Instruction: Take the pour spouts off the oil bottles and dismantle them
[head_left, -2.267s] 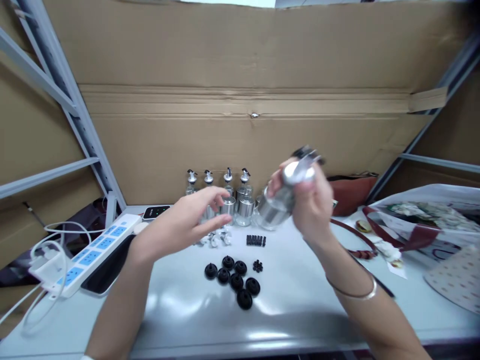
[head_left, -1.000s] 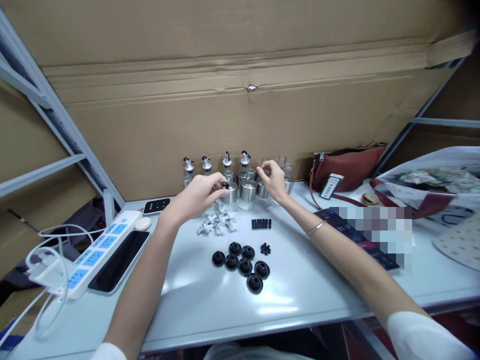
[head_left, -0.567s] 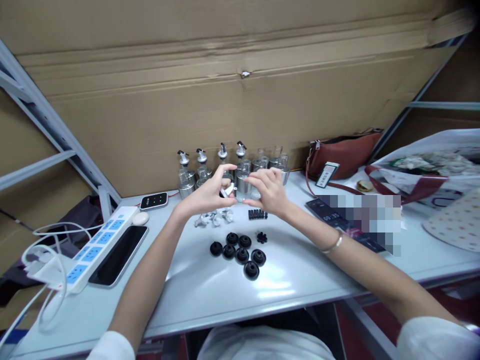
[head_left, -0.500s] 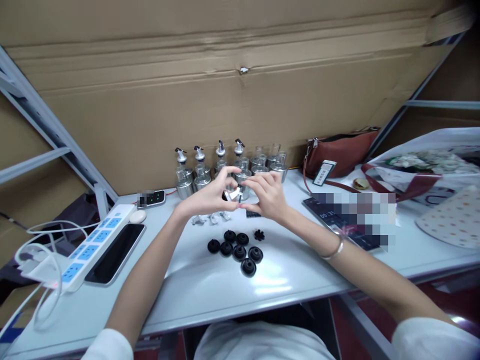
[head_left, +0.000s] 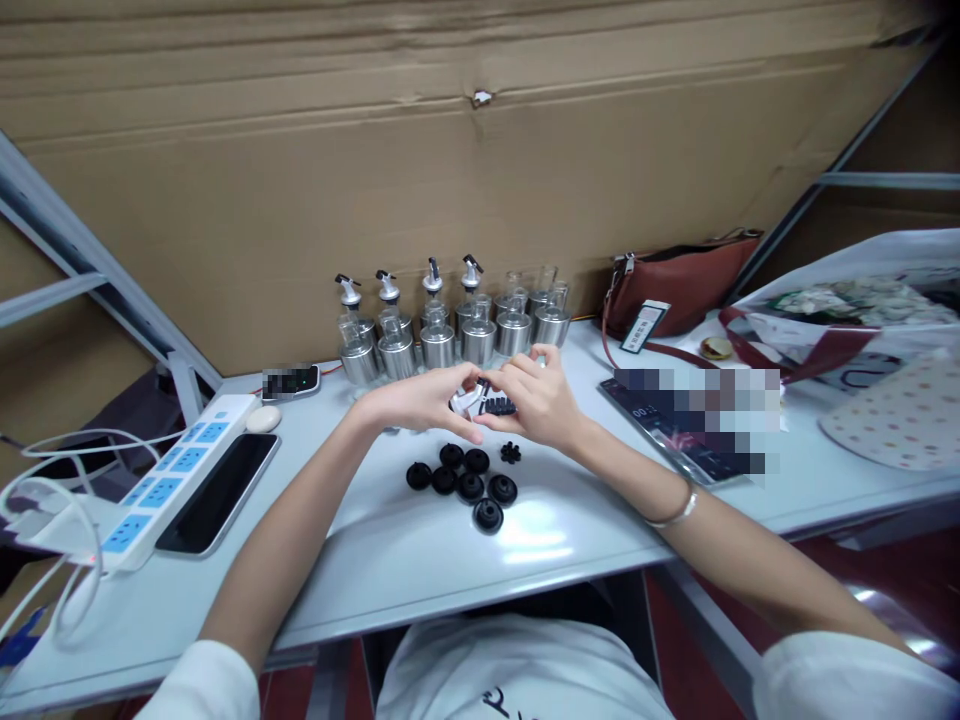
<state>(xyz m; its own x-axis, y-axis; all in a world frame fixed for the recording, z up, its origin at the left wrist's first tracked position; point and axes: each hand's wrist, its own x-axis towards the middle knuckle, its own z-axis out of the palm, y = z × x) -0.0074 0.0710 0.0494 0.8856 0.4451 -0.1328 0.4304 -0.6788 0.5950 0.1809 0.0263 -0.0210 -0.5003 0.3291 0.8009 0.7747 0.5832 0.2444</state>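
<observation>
Above the table, my left hand is closed on a silver pour spout. My right hand meets it from the other side, fingers curled and pinched beside the spout; a thin dark bit shows at its fingertips, too small to name. Through the gap between the hands, a row of small black plugs shows on the table. Just in front lie several round black stoppers and a cluster of tiny black rings. Behind the hands stand several steel-and-glass bottles; some at the back carry finished spouts.
Left on the table are a white power strip with cables, a phone, a round white disc and a small device. Right are a tablet, a brown bag and a white bag. Cardboard closes the back.
My right hand has put down a bottle with a spout and come in to the left. My left hand has picked up a silver spout. Both hands have come together, and the view has tilted down.
</observation>
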